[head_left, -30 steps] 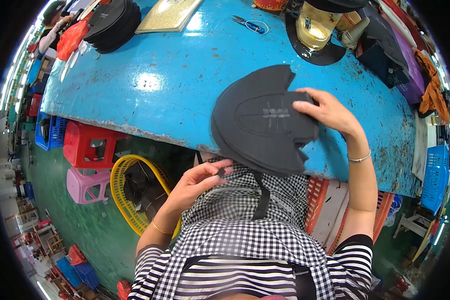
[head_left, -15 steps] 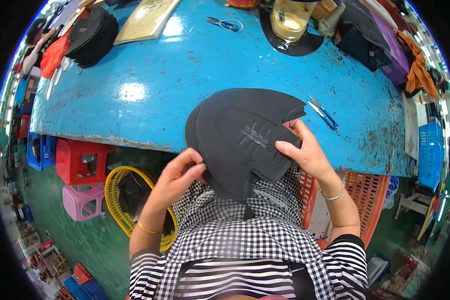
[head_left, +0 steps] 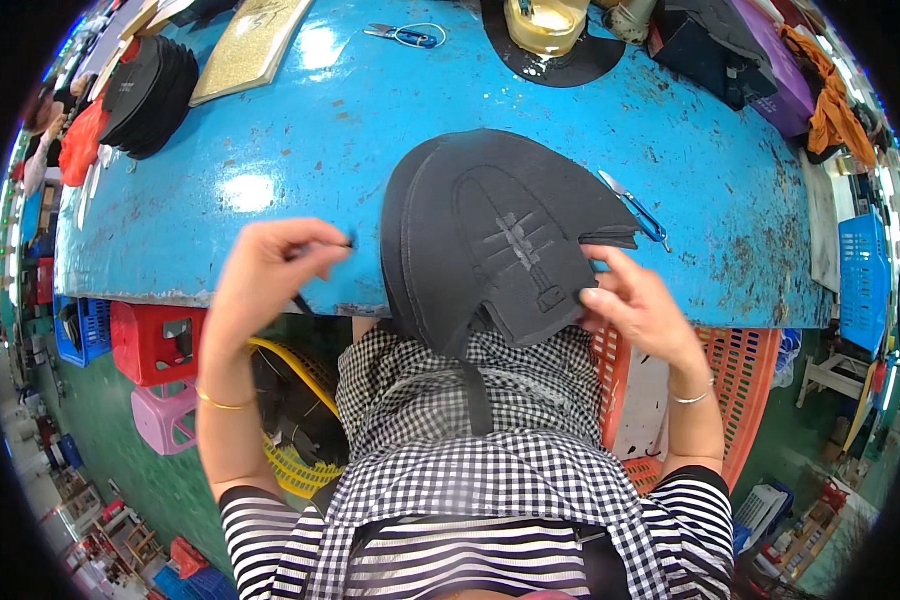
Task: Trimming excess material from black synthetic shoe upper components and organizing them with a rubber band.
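Observation:
A stack of black shoe-upper pieces [head_left: 490, 235] lies at the near edge of the blue table [head_left: 300, 150], overhanging my lap. My right hand [head_left: 635, 305] grips the stack's right edge, thumb and fingers on the layers. My left hand [head_left: 270, 270] is lifted to the left of the stack, fingers pinched on a thin black lace or strip [head_left: 305, 298] that hangs down. A black strap [head_left: 475, 395] trails from under the stack over my checked apron.
Blue-handled snips [head_left: 635, 208] lie right of the stack; scissors [head_left: 405, 35] at the far edge. A glue jar [head_left: 545, 22] on a black piece, another black stack [head_left: 150, 85], a gold sheet [head_left: 250, 45]. Red and pink stools [head_left: 160, 345], a yellow basket, an orange crate [head_left: 745, 385] stand below.
The stack has been drawn nearer and turned so its stitched tongue faces me. My left hand came off the stack's edge and rose to the left, pinching a thin black strip.

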Available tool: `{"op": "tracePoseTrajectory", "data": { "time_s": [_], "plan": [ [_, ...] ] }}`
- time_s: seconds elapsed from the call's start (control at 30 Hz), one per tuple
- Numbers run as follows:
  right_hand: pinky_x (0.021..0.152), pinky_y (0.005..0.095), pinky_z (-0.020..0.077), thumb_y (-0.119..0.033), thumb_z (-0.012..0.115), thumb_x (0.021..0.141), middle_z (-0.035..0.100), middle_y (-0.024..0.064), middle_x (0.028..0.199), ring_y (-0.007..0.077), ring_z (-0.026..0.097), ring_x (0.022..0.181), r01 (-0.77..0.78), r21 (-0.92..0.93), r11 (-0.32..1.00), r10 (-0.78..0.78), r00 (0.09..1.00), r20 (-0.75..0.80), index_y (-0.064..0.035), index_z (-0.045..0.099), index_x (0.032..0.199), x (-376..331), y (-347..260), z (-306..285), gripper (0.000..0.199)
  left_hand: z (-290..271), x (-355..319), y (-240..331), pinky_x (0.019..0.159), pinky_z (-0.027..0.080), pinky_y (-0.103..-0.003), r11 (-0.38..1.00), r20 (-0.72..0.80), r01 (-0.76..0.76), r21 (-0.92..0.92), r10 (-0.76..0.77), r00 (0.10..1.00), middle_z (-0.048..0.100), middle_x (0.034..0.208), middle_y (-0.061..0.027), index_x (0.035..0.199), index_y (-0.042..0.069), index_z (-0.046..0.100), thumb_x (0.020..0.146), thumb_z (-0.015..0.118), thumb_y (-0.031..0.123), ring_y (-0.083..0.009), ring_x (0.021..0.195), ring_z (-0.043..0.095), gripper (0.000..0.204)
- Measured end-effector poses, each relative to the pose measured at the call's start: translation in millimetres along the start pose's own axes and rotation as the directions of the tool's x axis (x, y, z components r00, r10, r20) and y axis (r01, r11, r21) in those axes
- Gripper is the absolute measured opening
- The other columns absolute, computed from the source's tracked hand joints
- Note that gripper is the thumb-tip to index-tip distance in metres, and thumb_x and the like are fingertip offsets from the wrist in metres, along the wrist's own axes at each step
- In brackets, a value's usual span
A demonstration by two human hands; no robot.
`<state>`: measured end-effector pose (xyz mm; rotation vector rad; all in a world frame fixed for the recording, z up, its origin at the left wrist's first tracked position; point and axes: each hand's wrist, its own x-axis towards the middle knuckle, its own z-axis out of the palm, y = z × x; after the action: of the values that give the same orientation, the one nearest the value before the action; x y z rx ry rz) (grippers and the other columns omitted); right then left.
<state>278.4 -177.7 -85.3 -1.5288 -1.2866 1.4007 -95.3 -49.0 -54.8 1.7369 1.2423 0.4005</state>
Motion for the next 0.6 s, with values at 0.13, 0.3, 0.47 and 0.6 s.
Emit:
{"op": "tracePoseTrajectory", "data": {
  "time_s": [0.13, 0.3, 0.47, 0.6],
  "plan": [
    [0.053, 0.0209, 0.0457, -0.016, 0.062, 0.097, 0.063, -0.0016, 0.067, 0.0028, 0.057, 0.060, 0.073, -0.134, 0.988, -0.117, 0.925, -0.361, -0.0035, 0.068, 0.096, 8, 4, -57, 0.014, -75, 20, 35, 0.060, 0.042, -0.020, 0.968, -0.236, -0.155, 0.200, 0.201, 0.951, 0.065, 0.076, 0.0028, 0.097, 0.004, 0.072, 0.087, 0.071, 0.007, -0.0044, 0.067, 0.056, 0.010],
    [0.070, 0.0344, 0.0502, -0.015, 0.068, 0.091, 0.062, 0.0079, 0.081, 0.0242, 0.061, 0.073, 0.145, -0.857, 0.494, -0.582, 0.788, -0.202, -0.0007, 0.060, 0.101, 51, 14, -54, 0.019, -89, 33, 114, 0.057, 0.033, -0.018, 0.842, -0.223, -0.325, 0.431, 0.449, 0.865, 0.062, 0.079, 0.0036, 0.098, 0.007, 0.067, 0.089, 0.069, 0.015, -0.0026, 0.071, 0.056, 0.012],
    [0.068, 0.0353, 0.0491, -0.015, 0.066, 0.092, 0.060, 0.0092, 0.079, 0.0280, 0.058, 0.072, 0.055, -0.764, 0.643, -0.333, 0.918, -0.215, -0.0023, 0.052, 0.095, 47, 16, -58, 0.019, 16, 58, 122, 0.061, 0.046, -0.021, 0.913, 0.313, -0.405, 0.050, 0.371, 0.874, 0.067, 0.076, 0.0004, 0.081, 0.001, 0.070, 0.077, 0.078, 0.004, -0.0059, 0.072, 0.060, 0.009],
    [0.052, 0.0249, 0.0419, -0.018, 0.056, 0.101, 0.057, 0.0010, 0.075, 0.0095, 0.050, 0.057, 0.036, -0.083, 0.996, -0.060, 0.953, -0.299, -0.0066, 0.050, 0.096, 37, 15, -69, 0.014, 46, 69, 110, 0.065, 0.046, -0.021, 0.969, 0.482, -0.247, 0.024, 0.205, 0.852, 0.068, 0.076, 0.0012, 0.083, 0.001, 0.071, 0.079, 0.077, 0.006, -0.0040, 0.072, 0.058, 0.009]
  ]
}}
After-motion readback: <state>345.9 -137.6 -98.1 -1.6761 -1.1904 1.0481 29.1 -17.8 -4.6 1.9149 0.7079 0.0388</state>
